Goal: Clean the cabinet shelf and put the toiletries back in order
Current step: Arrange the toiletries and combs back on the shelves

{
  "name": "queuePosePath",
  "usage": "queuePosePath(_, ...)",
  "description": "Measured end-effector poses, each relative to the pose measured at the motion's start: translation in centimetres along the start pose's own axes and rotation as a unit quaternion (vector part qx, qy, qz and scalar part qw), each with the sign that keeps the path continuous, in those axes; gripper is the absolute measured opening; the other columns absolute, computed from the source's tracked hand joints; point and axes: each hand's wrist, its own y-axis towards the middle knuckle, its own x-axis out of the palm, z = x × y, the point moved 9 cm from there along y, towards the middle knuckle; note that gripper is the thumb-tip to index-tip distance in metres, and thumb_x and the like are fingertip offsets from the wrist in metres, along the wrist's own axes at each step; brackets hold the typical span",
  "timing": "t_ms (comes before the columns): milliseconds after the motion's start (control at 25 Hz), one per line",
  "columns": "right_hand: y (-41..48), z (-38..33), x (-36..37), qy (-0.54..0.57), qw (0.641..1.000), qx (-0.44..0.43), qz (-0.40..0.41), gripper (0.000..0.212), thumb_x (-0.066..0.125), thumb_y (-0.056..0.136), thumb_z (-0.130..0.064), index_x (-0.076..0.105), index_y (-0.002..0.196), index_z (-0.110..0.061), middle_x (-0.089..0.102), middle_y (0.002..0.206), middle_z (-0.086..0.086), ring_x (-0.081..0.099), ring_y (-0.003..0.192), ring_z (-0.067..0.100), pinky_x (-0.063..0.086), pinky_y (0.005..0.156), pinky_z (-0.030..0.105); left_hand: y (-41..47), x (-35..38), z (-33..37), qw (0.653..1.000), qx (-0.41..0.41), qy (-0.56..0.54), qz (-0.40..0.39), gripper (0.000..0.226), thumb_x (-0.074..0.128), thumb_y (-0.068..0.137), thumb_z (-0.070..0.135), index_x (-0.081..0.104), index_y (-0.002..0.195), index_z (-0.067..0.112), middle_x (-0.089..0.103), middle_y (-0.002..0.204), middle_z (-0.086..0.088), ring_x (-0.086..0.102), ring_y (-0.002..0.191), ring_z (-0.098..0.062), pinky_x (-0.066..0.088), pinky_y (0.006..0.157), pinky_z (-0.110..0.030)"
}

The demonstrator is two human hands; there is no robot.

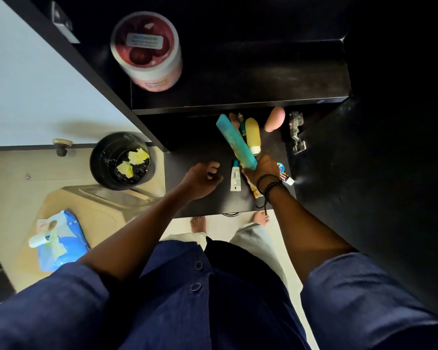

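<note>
Head view: you stand at a dark cabinet, grasping a teal comb in your right hand.
Your right hand grips the comb's near end over the lower shelf, beside a white tube and a yellow bottle. Your left hand hovers alongside, fingers loosely curled, grasping nothing. A pink jar stands on the upper shelf.

Pink jar, red-printed lid, upright at left end of upper shelf. Lower shelf: teal comb tilted, near end held in right hand; yellow bottle lying just beside it; pink bottle behind; white tube flat.
</note>
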Motion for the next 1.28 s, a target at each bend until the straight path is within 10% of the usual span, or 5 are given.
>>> queuePosePath(520, -0.6, -1.7, -5.7, 0.15, 0.988, -0.02, -0.016, 0.035, 0.076, 0.077, -0.018, 0.068, 0.11, -0.007, 0.07, 0.106, 0.012, 0.063, 0.085, 0.017, 0.05, 0.069, 0.025, -1.6, -1.0, 3.6, 0.995, -0.001, -0.101, 0.001, 0.028, 0.064, 0.088, 0.022, 0.059, 0.115, 0.016, 0.066, 0.111, -0.013, 0.063, 0.096, -0.021, 0.052, 0.088, -0.04)
queuePosePath(760, -2.6, -4.7, -5.0, 0.247, 0.955, -0.074, -0.145, 0.031, 0.073, 0.081, -0.013, 0.068, 0.111, -0.008, 0.069, 0.108, 0.017, 0.064, 0.088, 0.023, 0.054, 0.084, 0.041, -2.9, -0.8, 6.1, 0.888, -0.053, -0.452, -0.062, 0.024, 0.055, 0.093, 0.01, 0.054, 0.117, 0.013, 0.063, 0.113, -0.01, 0.063, 0.107, -0.024, 0.054, 0.089, -0.044)
queuePosePath(1080, -3.5, -5.7, -5.7, 0.291, 0.948, -0.075, -0.108, 0.028, 0.068, 0.086, -0.025, 0.065, 0.105, -0.006, 0.067, 0.109, 0.02, 0.066, 0.098, 0.032, 0.052, 0.089, 0.049, -2.5, -4.0, 5.2, 0.85, -0.067, -0.518, 0.071, 0.018, 0.054, 0.093, 0.003, 0.054, 0.111, 0.006, 0.067, 0.106, -0.014, 0.069, 0.096, -0.024, 0.06, 0.076, -0.034)
queuePosePath(1280, -5.9, -5.5, -5.6, 0.303, 0.936, -0.052, -0.172, 0.033, 0.064, 0.089, -0.02, 0.054, 0.116, -0.004, 0.06, 0.119, 0.011, 0.061, 0.11, 0.025, 0.057, 0.086, 0.042, -3.3, -3.8, 6.8, 0.837, -0.021, -0.546, 0.018, 0.025, 0.054, 0.091, -0.001, 0.05, 0.116, 0.005, 0.065, 0.107, -0.016, 0.068, 0.097, -0.027, 0.058, 0.082, -0.038)
